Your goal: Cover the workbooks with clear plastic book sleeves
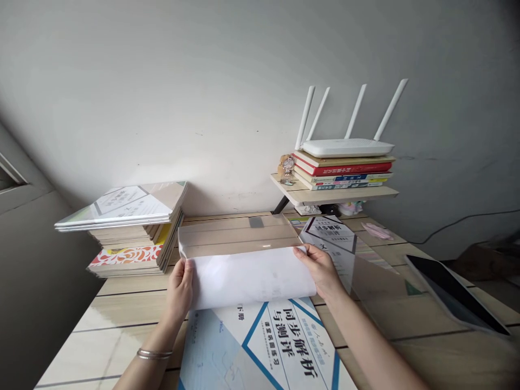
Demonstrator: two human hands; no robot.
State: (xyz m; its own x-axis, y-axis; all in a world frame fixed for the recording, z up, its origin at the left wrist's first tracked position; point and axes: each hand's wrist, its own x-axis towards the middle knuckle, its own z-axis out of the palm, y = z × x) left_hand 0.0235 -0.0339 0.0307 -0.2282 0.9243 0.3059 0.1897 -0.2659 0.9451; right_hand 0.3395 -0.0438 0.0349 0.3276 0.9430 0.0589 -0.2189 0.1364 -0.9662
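A white paper sheet [247, 277] is bent over between my two hands, with a clear plastic film [235, 233] along its far side. My left hand [181, 287] pinches the sheet's left edge, thumb on top. At the right edge, my right hand [323, 273] pinches the sheet near its upper corner. Below the paper lies a blue and white workbook [260, 346] with large Chinese characters; the sheet hides its far part. Whether the paper and film are joined cannot be made out.
At left, a stack of books [134, 238] carries several thin workbooks. A white router [347, 147] rests on books on a small raised shelf [345, 195]. Right of my right hand lie a grey-white workbook [331, 238], clear film and a dark-screened tablet [455, 292]. A wall stands behind.
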